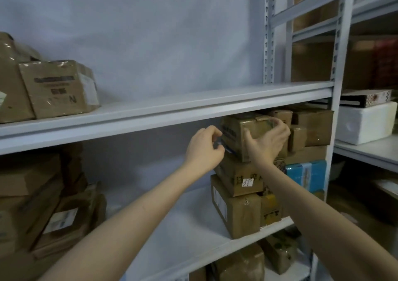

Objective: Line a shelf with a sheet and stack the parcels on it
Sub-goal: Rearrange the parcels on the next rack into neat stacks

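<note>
Fingers (283,127) of the left hand (204,149) and right hand (267,140) clasp the top parcel (234,130) of the stack (239,207).

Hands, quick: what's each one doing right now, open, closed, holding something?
Left hand: fingers curled at the left edge of the top parcel; a real grip cannot be told.
Right hand: closed on the top parcel, thumb on its front.

Likely a parcel storeroom: metal racking (332,112) stacked with taped cartons (58,89).
</note>
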{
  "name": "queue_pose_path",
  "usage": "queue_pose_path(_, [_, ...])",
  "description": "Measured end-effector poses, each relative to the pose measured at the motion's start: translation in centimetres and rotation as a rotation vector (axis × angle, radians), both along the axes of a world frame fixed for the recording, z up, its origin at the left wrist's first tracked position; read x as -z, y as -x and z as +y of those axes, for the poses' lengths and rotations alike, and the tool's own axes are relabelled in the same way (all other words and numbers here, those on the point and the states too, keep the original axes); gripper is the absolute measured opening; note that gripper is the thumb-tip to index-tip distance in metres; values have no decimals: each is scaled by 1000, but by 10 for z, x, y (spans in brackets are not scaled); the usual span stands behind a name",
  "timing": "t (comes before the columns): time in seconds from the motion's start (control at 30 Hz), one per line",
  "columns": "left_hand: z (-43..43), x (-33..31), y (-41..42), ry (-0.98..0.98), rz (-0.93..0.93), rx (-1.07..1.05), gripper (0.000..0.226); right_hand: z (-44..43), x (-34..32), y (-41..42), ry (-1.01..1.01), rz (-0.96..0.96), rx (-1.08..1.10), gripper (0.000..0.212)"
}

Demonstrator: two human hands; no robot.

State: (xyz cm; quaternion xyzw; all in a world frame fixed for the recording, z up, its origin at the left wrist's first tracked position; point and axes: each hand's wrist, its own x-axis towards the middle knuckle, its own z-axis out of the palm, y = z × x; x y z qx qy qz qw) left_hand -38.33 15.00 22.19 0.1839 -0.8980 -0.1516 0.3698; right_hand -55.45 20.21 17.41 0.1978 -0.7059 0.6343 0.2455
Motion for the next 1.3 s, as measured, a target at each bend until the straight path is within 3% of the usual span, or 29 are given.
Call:
queue_pose_path(0.07, [3,10,24,-52,-30,-51,28,7,8,22,-115,-40,-21,103])
queue_pose_path(0.17, [5,22,52,-122,-53,-137,27,7,10,37,-250,36,-45,122])
queue_pose_path(0.37, [13,39,82,-224,-60,-258,29,-5,19,47,-379,67,-42,129])
queue_pose_path(0.57, [13,41,65,-218,-75,-300,32,-8,15,44,-278,22,-84,130])
queue_pose_path(0.8, [12,31,31,-137,-9,-304,31,-1,14,4,-157,116,-285,125])
queue_pose_path(1.0, [20,9,-7,32,251,-288,23,10,16,-33,-220,289,-532,122])
queue_pose_path(1.17, [35,-18,-35,132,434,-278,18,28,-14,-55,-249,424,-775,101])
queue_pose_path(1.3, [48,-46,-50,163,428,-303,14,42,-48,-67,-132,431,-1025,83])
